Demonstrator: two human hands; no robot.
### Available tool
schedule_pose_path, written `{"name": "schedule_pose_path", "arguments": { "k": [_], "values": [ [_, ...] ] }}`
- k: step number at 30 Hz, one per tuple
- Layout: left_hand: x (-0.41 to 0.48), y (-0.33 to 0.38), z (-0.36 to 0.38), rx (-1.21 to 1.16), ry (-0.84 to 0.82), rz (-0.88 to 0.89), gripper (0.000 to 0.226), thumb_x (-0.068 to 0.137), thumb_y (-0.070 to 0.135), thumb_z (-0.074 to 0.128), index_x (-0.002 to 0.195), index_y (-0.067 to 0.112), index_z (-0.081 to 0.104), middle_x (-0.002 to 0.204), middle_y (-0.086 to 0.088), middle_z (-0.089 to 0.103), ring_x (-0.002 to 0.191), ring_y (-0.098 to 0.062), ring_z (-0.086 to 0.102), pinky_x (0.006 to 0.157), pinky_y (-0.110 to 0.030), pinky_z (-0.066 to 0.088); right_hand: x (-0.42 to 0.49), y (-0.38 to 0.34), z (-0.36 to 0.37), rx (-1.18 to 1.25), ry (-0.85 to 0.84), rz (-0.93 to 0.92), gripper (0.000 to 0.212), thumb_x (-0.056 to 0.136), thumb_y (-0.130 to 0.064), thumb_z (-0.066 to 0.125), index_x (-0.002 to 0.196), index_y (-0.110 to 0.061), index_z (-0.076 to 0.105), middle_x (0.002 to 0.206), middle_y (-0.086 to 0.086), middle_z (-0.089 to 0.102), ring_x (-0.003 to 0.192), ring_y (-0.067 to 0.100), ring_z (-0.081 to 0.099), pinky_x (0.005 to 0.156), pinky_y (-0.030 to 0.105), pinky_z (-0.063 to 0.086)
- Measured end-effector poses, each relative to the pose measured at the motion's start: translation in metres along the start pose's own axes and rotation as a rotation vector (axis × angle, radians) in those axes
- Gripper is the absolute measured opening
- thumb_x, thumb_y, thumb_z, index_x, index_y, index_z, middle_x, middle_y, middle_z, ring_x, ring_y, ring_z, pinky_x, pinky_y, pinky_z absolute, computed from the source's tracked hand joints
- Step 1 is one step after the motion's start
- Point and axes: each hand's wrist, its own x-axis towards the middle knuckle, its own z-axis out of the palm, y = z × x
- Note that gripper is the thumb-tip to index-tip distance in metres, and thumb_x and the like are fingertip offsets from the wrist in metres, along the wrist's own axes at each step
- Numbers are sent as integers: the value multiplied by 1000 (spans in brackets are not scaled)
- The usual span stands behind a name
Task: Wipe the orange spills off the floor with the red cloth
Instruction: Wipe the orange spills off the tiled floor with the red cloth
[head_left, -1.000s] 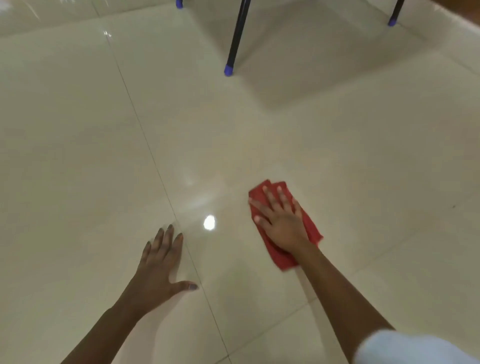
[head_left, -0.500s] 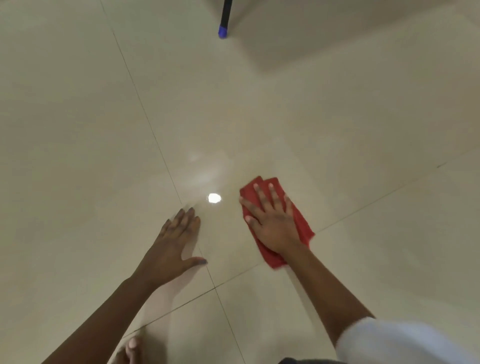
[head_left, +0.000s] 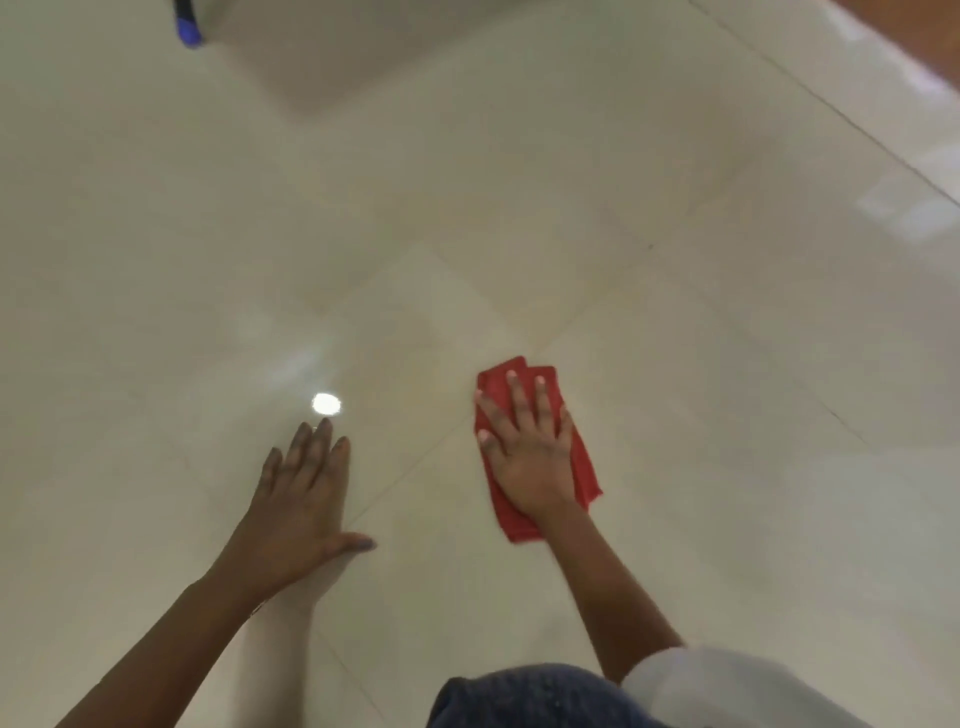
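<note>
Presently the red cloth (head_left: 511, 517) lies flat on the floor (head_left: 519, 208), folded into an oblong, just on the near side of a junction of grout lines. Right hand (head_left: 530, 457) rests on it palm down, fingers straight and spread, pressing rather than gripping. Left hand (head_left: 296, 499) lies flat on bare tile to the left, fingers straight, holding nothing.

No orange spill shows on any tile in view; whatever is beneath the cloth is hidden. Judgement: wiping is far advanced here, though spills out of frame cannot be excluded.

Cloth's long axis runs away from the person, its far end leaning slightly left, two layered corners leading. Beyond: a light's reflection (head_left: 326, 404) and a blue-capped furniture leg (head_left: 188, 28).
</note>
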Motion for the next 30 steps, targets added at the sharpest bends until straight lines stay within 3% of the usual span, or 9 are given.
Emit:
{"name": "schedule_pose_path", "arguments": {
  "k": [3, 5, 7, 9, 12, 17, 20, 25, 30],
  "values": [
    [19, 29, -1, 72, 8, 112, 124, 44, 96, -1, 139, 19, -23, 148, -4, -36, 136, -21, -35, 113, -39, -17, -57, -11, 21, -61, 27, -226, 49, 95, -45, 30, 144, -43, 25, 157, 2, 20, 144, 33, 11, 112, 57, 12],
    [29, 46, -2, 96, 26, 141, 120, 56, 91, 19, 145, 19, -16, 151, -4, -31, 137, -22, -32, 114, -41, -15, -86, 13, 23, -105, 1, -305, 47, 97, -47, 27, 144, -47, 21, 156, -1, 20, 144, 29, 10, 114, 54, 11],
    [39, 59, -3, 130, 22, 176, 114, 67, 82, 40, 147, 19, -11, 154, -4, -27, 138, -22, -32, 115, -42, -13, -78, 52, 11, -95, 65, -163, 46, 94, -45, 30, 140, -44, 34, 154, 0, 28, 142, 29, 18, 110, 53, 23],
    [47, 67, -6, 158, 10, 219, 111, 72, 75, 48, 147, 19, -11, 154, -4, -27, 138, -22, -31, 116, -42, -12, -50, 82, -6, -43, 80, 59, 47, 94, -46, 31, 141, -42, 34, 157, 0, 18, 144, 29, 10, 111, 52, 18],
    [57, 78, -9, 179, -5, 279, 109, 74, 73, 48, 147, 18, -11, 154, -3, -28, 139, -22, -30, 116, -42, -13, -26, 85, -11, 48, -6, 265, 51, 97, -46, 30, 145, -47, 11, 159, -4, -6, 144, 26, -13, 114, 50, 0],
    [69, 93, -6, 207, -30, 362, 107, 76, 73, 46, 147, 19, -14, 148, -1, -35, 132, -20, -38, 116, -41, -12, -95, 71, 12, 9, -1, -28, 49, 97, -51, 18, 145, -49, 9, 158, -7, -4, 145, 25, -11, 115, 49, -1],
    [79, 100, -6, 222, -42, 391, 110, 73, 74, 49, 147, 20, -13, 149, -2, -35, 131, -19, -39, 116, -41, -13, -99, 113, 2, 14, 99, 170, 51, 93, -50, 22, 143, -44, 23, 155, -5, 7, 145, 28, 4, 113, 46, 11],
    [96, 100, -20, 249, -56, 373, 111, 72, 74, 50, 147, 21, -13, 153, -2, -31, 140, -20, -30, 117, -42, -11, -14, 144, -23, 119, 81, 496, 53, 97, -49, 27, 145, -46, 7, 159, -5, -5, 145, 24, -9, 114, 51, 0],
    [103, 102, -40, 159, -124, 358, 86, 89, 50, 51, 149, 18, -1, 158, 1, -16, 145, -15, -15, 118, -41, -2, 19, 64, -15, 162, 128, 203, 53, 95, -33, 38, 144, -43, 22, 158, -8, 10, 146, 20, 1, 114, 46, 3]
  ]
}}
